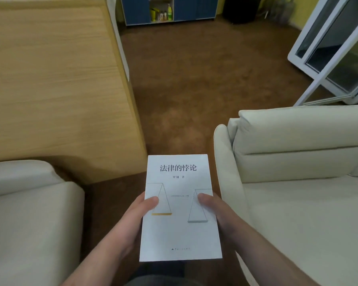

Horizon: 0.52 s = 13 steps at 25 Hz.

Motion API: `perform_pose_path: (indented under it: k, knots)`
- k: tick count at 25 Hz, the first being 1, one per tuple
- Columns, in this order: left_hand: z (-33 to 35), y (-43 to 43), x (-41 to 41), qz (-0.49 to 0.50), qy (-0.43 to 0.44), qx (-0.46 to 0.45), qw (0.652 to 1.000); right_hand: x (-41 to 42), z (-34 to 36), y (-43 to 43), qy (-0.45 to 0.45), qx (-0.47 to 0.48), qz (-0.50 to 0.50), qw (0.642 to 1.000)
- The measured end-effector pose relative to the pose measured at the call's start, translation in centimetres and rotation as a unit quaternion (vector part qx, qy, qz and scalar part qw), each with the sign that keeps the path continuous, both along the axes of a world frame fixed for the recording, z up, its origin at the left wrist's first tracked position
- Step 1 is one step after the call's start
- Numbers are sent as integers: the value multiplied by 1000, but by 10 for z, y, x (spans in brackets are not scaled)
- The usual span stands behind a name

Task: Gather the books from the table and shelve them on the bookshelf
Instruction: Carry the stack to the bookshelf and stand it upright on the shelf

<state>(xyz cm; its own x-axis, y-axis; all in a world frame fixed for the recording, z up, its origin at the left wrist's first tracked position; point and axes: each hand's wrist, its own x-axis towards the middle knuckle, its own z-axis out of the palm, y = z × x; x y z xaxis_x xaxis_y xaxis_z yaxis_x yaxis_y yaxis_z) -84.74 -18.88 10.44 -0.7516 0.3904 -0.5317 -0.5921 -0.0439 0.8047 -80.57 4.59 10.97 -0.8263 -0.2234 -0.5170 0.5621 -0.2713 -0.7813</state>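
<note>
— Whereabouts of the white book [180,207]?

— Held in both hands, cover upward, above the brown floor [205,79], between a cream sofa [298,182] on the right and a cream seat [29,213] on the left. Not touching the bench [50,79]; near its near right corner, just past that edge.

— Grip of the left hand [141,211]?

— Clamped on the book's left edge. Thumb pressed onto the cover beside the gold-barred scale drawing; fingers tucked underneath, out of sight.

— And the right hand [213,209]?

— Much the same on the right edge: thumb flat on the cover above the grey-barred scale, fingers hidden beneath, gripping the book.

— The cover itself?

— White, with a dark Chinese title near the top, a small line of print under it, and two thin scale shapes drawn across the middle.

— Farther off?

— Across the floor, a blue cabinet [194,9] with bottles [161,13] in an open middle compartment. Off to the right, a white-framed glass door [329,58].
</note>
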Motion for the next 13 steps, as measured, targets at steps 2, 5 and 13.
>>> perform_pose_path:
  k: [2, 5, 13]
  knots:
    - [4, 10, -55, -1, -9, 5, 1000, -57, -4, 7, -9, 3, -14, 1000]
    - [18, 29, -134, -25, -22, 2, 999, -129, -3, 23, -15, -5, -51, 999]
    - [8, 115, -315, -64, -76, 2, 995, -283, -12, 104, -29, 1, -119, 992]
